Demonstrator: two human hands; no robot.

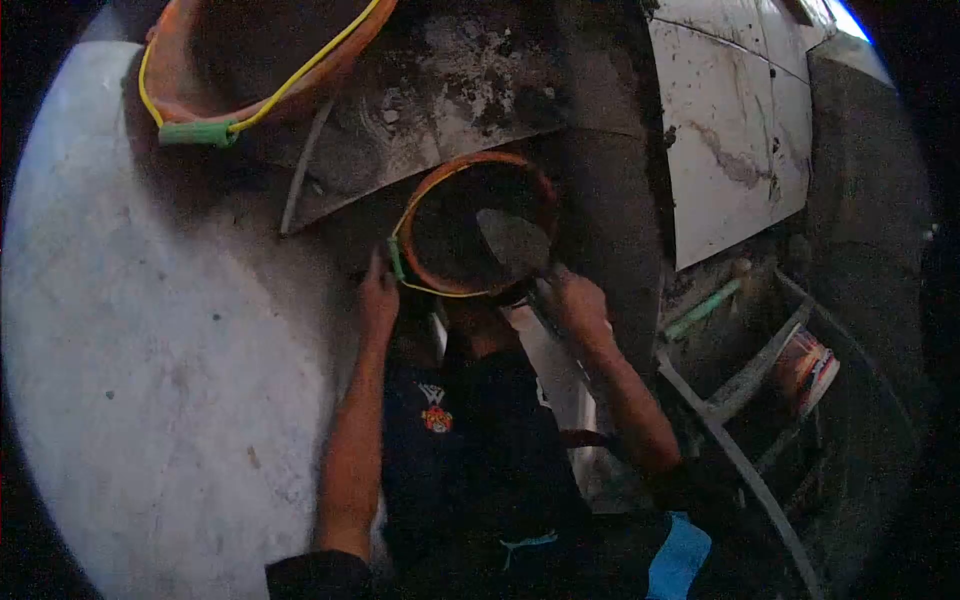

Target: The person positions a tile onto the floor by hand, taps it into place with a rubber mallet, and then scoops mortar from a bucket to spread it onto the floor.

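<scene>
An orange-rimmed bucket (pixel 425 265) with a yellow handle wire and a green grip (pixel 396 258) stands in front of my body. My left hand (pixel 378 295) is at its left side by the green grip, fingers pressed together; whether they hold the grip is too dark to tell. At the lower right of the rim, my right hand (pixel 577 305) is closed on something dark, perhaps a tool handle, that I cannot make out. A grey flat blade-like piece (pixel 515 240) shows inside the bucket.
A larger orange bucket (pixel 290 105) stands at the upper left, beside the pale wall (pixel 170 350). White panels (pixel 735 130) are at the upper right. At the right lie a green stick (pixel 703 309), grey strips (pixel 745 465) and a small patterned container (pixel 808 370).
</scene>
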